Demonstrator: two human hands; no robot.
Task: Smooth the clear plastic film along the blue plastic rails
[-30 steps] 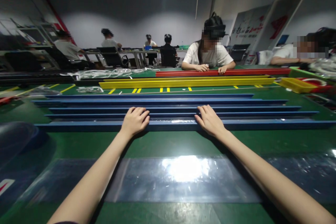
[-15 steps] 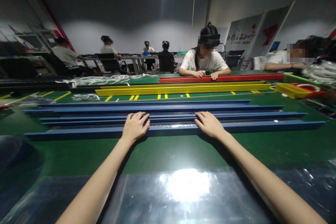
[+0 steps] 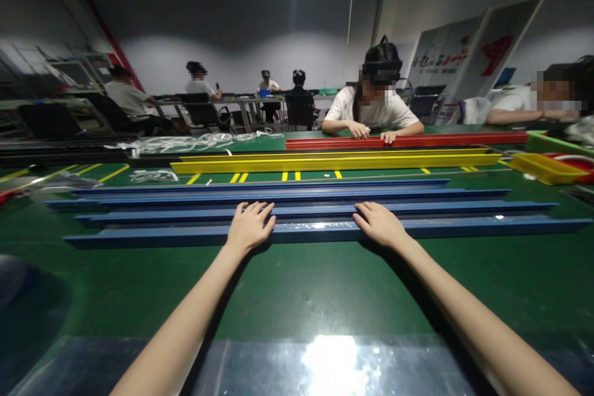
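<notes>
Several long blue channel strips [image 3: 440, 227] lie side by side across the green table in front of me. My left hand [image 3: 251, 224] is over the nearest strip, left of its middle. Its fingers are parted and bent over the strip, with the palm by the near wall. Farther right, my right hand [image 3: 379, 223] grips the same strip, palm down. Its fingertips reach toward the strip behind, and their undersides are hidden. Both forearms stretch over the table's near part.
Behind the blue strips lie yellow channels [image 3: 325, 164] and red strips [image 3: 445, 138]. A person [image 3: 371, 111] opposite has both hands at the red ones. White cords [image 3: 185, 142] lie at the back left, a yellow tray [image 3: 547, 168] at right. Shiny clear sheeting [image 3: 260, 371] covers the near edge.
The nearest blue strip has shifted slightly right and closer to the one behind, with both hands still on it. My view has turned a little left.
</notes>
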